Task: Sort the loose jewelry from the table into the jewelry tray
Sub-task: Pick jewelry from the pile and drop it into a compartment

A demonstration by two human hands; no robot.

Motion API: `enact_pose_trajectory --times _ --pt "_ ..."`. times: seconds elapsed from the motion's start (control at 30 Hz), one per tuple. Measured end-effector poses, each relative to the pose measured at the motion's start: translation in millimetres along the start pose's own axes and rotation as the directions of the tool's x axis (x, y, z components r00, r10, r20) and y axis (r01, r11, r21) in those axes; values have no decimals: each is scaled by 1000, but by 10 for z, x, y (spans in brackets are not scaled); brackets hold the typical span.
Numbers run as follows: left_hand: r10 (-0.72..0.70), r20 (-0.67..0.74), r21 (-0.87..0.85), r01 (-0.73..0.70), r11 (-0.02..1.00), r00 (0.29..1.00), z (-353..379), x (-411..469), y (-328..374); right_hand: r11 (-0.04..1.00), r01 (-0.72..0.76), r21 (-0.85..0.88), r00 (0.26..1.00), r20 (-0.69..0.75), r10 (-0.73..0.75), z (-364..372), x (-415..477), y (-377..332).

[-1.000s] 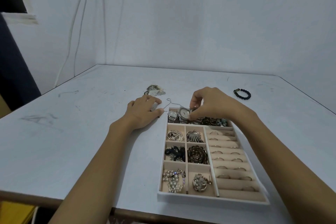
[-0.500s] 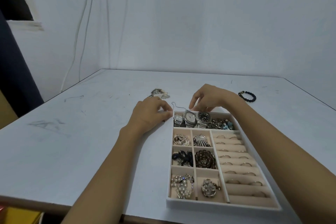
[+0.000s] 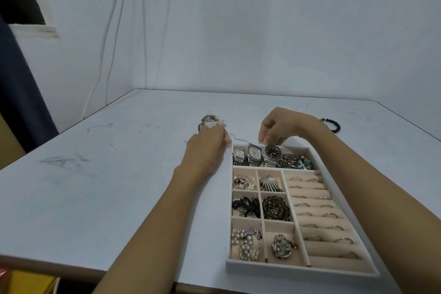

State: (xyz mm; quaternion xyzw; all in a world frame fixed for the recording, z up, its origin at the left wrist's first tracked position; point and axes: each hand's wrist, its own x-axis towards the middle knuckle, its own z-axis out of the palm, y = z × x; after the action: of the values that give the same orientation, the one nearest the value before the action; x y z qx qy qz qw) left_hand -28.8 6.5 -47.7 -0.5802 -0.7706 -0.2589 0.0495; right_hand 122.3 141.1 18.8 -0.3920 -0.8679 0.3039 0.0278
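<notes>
The jewelry tray (image 3: 303, 270) is sitting on the table (image 3: 119, 186), near right. Beside its far corner the left hand (image 3: 205, 153) is resting curled by a thin chain (image 3: 235, 138); grip unclear. The right hand (image 3: 284, 126) is hovering over the tray's watches (image 3: 255, 154), fingertips drooping, pinch uncertain. A beaded bracelet (image 3: 334, 125) is lying beyond.

One wide-angle camera, worn on the head, looks forward and down across the surface (image 3: 107, 186), close over the jewelry tray (image 3: 286, 269) at lower right.
</notes>
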Motion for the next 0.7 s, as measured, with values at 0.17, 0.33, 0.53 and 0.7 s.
enact_pose_trajectory --times 0.17,0.33,0.53,0.7 --pt "-76 -107 -180 56 982 991 -93 17 7 951 43 305 990 -139 -1 -13 -60 180" --pt "-67 -251 -261 -1 965 966 -151 76 18 828 133 544 976 -216 -16 -36 -188 213" --pt "-106 -364 -393 -50 918 926 -246 77 47 763 238 601 940 -341 -24 -103 -249 155" --pt "-220 -320 -588 -11 809 922 -239 119 12 823 217 525 936 -352 -22 -21 -220 186"
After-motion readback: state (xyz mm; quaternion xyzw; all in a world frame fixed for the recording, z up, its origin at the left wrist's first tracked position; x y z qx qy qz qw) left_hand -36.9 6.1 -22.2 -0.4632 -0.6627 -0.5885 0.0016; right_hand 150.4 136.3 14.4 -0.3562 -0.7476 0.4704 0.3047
